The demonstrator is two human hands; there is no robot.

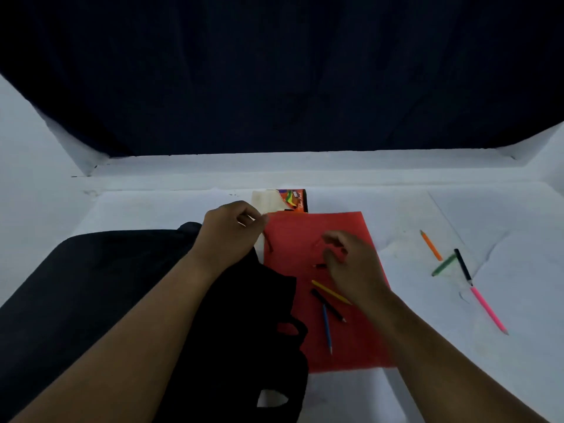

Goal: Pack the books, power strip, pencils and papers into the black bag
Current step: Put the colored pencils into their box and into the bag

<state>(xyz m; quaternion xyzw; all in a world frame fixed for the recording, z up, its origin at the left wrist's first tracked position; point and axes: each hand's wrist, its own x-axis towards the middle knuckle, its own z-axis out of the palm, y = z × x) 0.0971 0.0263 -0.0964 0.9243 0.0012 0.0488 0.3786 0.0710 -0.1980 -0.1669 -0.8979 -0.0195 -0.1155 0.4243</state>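
Packing barely begun: left hand [231, 232] pinches a dark pencil [268, 243], right hand [345, 264] loosely curled over red paper [335, 331]; pencils at 3 o'clock [488, 309] and book at 12 [293, 200] remain outside the black bag [91, 285].

Two bare forearms in view, entering from the near edge. No sleeves visible on either arm up to the frame border. Left hand [230, 232]: no ring, watch or band visible at wrist or fingers. Right hand [351, 264]: same, wrist bare, slightly motion-blurred so finger detail is soft. No gloves. Nails too dim to judge. Low light, so fine marks on the arms can't be made out.
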